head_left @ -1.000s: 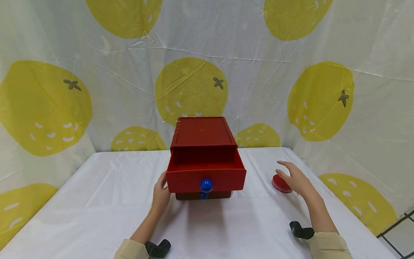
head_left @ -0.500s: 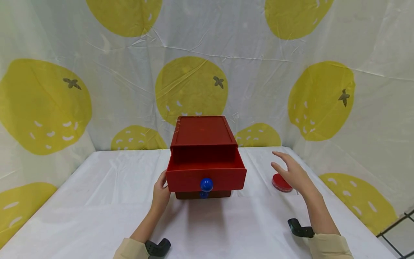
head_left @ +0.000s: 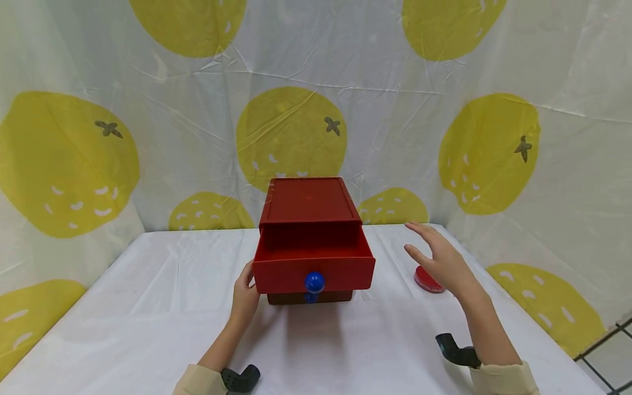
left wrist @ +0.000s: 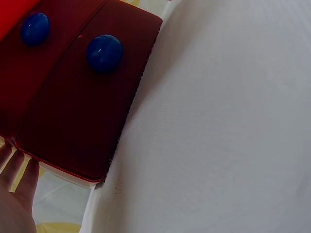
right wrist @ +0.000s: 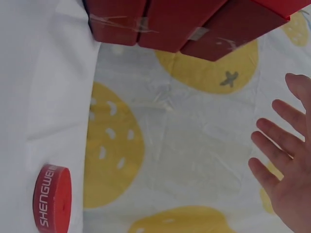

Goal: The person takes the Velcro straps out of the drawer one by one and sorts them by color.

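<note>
A red drawer cabinet (head_left: 311,201) stands mid-table, its top drawer (head_left: 291,275) pulled out toward me. That drawer has a blue knob (head_left: 314,282), and nothing shows inside it. A second blue knob (left wrist: 104,53) is on the drawer front below. My left hand (head_left: 245,296) rests against the cabinet's left side, fingers extended along it in the left wrist view. My right hand (head_left: 446,266) is raised right of the cabinet with fingers spread, holding nothing. Below it on the table lies a flat red disc (right wrist: 52,199) with white lettering, partly overlapped by the hand in the head view.
A white cloth covers the table (head_left: 163,280). Around its back and sides hangs a pale curtain (head_left: 197,126) with yellow fruit prints. Dark grid bars (head_left: 604,343) show at the lower right edge. Each wrist wears a black device (head_left: 456,351).
My right hand has risen away from the red disc and moved left and farther forward, toward the cabinet, its fingers spreading. My left hand and the cabinet have stayed put.
</note>
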{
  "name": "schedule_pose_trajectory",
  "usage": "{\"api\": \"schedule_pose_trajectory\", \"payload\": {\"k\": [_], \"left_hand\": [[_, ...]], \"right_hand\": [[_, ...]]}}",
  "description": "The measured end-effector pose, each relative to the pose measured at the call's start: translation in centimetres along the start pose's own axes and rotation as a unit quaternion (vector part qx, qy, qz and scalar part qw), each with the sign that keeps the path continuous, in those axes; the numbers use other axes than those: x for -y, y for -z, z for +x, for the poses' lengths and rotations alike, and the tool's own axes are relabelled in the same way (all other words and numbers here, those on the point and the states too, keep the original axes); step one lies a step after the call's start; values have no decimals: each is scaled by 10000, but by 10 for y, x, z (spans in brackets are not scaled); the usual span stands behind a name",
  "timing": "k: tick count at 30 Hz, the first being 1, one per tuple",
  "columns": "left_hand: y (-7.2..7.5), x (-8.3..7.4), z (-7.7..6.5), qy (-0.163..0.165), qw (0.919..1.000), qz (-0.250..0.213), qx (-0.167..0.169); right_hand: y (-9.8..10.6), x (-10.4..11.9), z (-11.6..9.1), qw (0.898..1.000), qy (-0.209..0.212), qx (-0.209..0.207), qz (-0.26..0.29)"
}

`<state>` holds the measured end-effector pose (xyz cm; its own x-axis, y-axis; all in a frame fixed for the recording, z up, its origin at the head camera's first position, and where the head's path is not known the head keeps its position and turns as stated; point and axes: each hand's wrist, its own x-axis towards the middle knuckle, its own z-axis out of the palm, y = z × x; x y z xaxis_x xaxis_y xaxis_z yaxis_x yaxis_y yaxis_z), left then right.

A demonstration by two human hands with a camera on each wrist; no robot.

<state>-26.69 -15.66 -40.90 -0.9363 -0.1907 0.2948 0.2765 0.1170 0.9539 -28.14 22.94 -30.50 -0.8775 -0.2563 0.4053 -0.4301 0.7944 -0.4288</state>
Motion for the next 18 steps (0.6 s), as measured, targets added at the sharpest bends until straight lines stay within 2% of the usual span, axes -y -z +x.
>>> {"api": "schedule_pose_trajectory", "payload": {"k": [9,14,18], "left_hand": [[0,0,-1,14,10000,-44,22],[0,-2,-2,-47,9999,-122,15],[-1,-3,-1,-114,9999,-129,-12]], "right_hand": [[-2,16,-3,9946,861,-578,22],[-3,26,-4,9860,1329,-1009,-21],[-4,35,-6,9751,1663,-1463,-113]]}}
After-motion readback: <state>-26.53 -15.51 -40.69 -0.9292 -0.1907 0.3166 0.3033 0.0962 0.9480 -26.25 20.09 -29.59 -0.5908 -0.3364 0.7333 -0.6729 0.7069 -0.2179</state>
